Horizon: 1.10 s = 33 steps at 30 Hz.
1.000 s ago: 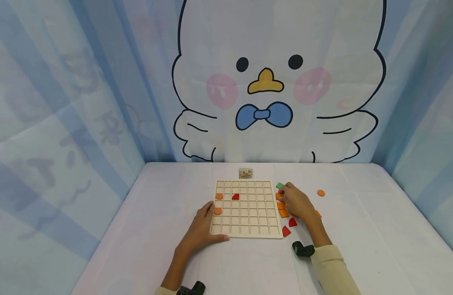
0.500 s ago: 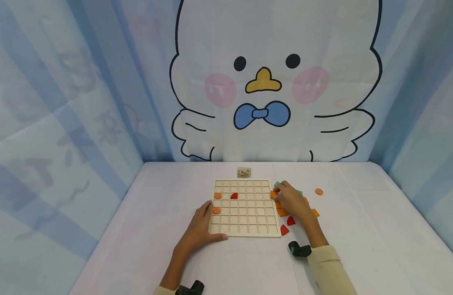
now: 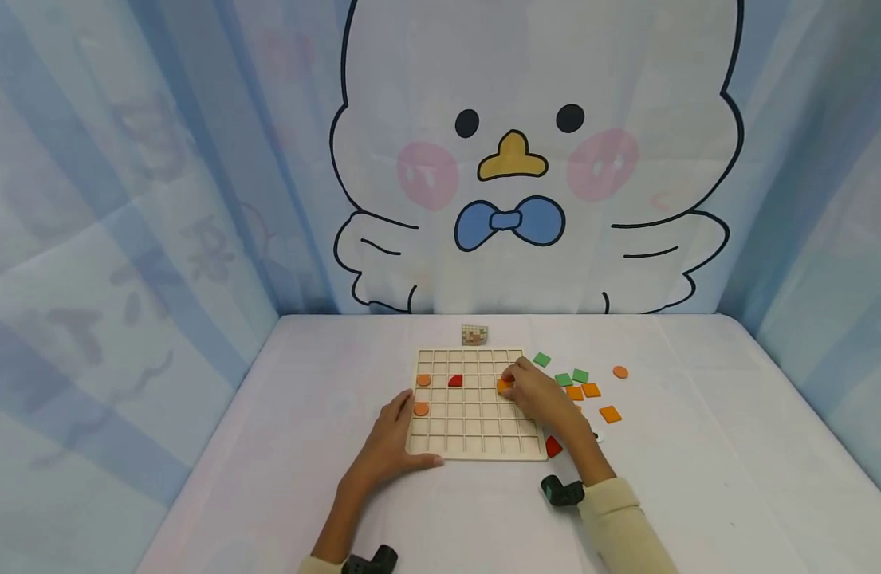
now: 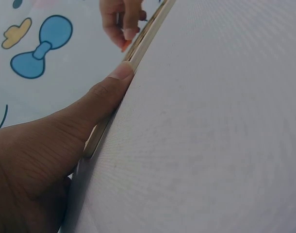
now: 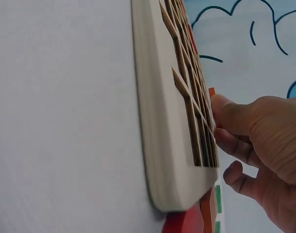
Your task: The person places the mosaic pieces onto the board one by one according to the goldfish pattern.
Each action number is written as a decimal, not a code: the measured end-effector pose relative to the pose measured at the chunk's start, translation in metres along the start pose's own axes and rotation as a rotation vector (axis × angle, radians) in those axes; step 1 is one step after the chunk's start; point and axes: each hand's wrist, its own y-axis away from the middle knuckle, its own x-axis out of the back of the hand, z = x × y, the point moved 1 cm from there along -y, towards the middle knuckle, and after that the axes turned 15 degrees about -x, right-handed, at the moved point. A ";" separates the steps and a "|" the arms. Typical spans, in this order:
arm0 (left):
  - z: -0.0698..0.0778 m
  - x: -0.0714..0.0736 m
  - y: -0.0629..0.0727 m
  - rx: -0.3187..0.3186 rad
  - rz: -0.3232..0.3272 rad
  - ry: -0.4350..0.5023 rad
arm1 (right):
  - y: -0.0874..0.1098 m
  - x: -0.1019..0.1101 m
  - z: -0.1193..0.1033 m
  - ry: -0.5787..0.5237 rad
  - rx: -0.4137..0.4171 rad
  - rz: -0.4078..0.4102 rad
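Observation:
A pale wooden grid board (image 3: 476,446) lies on the table. My left hand (image 3: 391,446) rests against its near left corner, fingers along the left side; in the left wrist view the straight thumb (image 4: 97,99) touches the front edge. Over the right part of the grid, my right hand (image 3: 544,396) pinches an orange tile (image 3: 504,386) between thumb and fingertips. The right wrist view shows only a sliver of that orange tile (image 5: 212,91). Two orange discs, one farther back (image 3: 423,380) and one nearer (image 3: 421,409), and a red quarter-round piece (image 3: 455,381) sit in cells.
Right of the board lie several green tiles (image 3: 580,375), orange tiles (image 3: 610,414), an orange disc (image 3: 620,372) and a red piece (image 3: 552,446). A small patterned card (image 3: 474,335) lies behind the board. The right forearm partly covers a white piece (image 3: 599,437).
My right hand has moved left from the loose pieces to above the grid, carrying an orange tile. This uncovers green and orange tiles. My left hand stays at the board's corner.

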 end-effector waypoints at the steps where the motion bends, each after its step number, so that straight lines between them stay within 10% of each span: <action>1: 0.000 0.000 0.000 -0.002 0.000 -0.002 | 0.000 -0.002 -0.003 0.000 0.011 -0.002; 33: -0.004 -0.001 -0.001 -0.012 -0.019 -0.028 | -0.004 -0.032 -0.067 -0.039 0.103 -0.001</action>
